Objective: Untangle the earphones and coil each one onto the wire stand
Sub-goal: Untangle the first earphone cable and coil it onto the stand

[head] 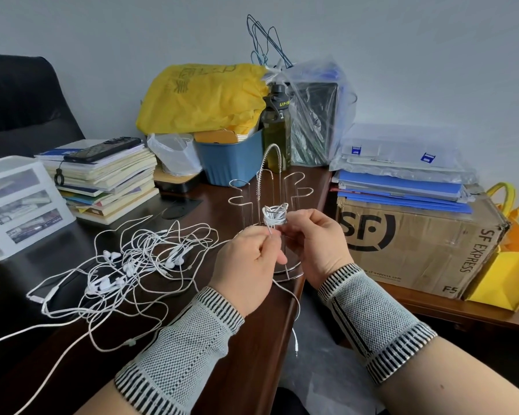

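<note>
While a tangle of white earphones (126, 265) sprawls over the dark desk (228, 339) on the left, the left hand (249, 265) pinches one white cord (285, 290) between thumb and fingers. Just right, the right hand (309, 244) curls round a small wound coil (274, 215), held against the wire stand (270, 187). A cardboard box (417, 244) sits farther right.

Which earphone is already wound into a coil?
The earphone held in both hands, left hand and right hand, before the wire stand; the others lie tangled on the desk.
</note>
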{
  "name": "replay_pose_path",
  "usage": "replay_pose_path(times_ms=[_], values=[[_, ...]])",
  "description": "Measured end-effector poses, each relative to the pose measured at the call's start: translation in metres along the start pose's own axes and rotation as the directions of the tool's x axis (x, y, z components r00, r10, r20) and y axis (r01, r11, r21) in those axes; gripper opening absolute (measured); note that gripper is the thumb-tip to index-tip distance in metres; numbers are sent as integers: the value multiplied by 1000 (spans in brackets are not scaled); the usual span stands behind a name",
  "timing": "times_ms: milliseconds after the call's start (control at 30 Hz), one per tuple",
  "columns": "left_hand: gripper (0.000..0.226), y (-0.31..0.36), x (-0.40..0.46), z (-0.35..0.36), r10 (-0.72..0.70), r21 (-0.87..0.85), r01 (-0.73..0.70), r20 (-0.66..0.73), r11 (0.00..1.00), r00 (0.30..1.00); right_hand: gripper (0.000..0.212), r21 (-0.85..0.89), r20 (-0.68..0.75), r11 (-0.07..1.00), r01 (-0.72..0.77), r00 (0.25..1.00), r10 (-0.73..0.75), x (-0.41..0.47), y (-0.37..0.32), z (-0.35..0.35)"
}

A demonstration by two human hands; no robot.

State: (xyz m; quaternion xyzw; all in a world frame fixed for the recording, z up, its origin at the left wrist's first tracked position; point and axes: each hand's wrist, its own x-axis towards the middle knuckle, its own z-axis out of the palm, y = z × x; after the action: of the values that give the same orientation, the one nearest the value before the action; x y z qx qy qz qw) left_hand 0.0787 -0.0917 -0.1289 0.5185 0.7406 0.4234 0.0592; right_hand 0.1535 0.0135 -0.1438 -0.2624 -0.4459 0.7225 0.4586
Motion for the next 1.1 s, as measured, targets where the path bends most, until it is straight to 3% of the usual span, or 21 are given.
replay_pose_path(times_ms=[400,500,633,767,900,1000,1100], values=[[47,-6,1,-11,20,-80,-9,134,997,991,14,-105,15,988,117,993,-116,-4,6,-1],[40,-3,0,-16,73,125,-96,177,987,981,16,-192,95,951,244,969,-230,-7,10,-6],[34,14,-6,-23,107,489,-223,253,843,962,33,-397,314,781,481,871,-377,-13,15,-13],[22,27,-5,-27,129,597,-290,298,748,946,50,-461,468,637,619,779,-418,-17,18,-17],[28,29,3,-32,96,518,-258,318,815,943,25,-469,420,636,613,788,-450,-16,16,-14],[26,26,6,-47,14,300,-118,326,947,945,11,-446,332,720,531,846,-418,-15,12,-13],[24,23,10,-64,-16,53,0,291,999,957,5,-407,255,798,443,895,-367,-15,8,-10]])
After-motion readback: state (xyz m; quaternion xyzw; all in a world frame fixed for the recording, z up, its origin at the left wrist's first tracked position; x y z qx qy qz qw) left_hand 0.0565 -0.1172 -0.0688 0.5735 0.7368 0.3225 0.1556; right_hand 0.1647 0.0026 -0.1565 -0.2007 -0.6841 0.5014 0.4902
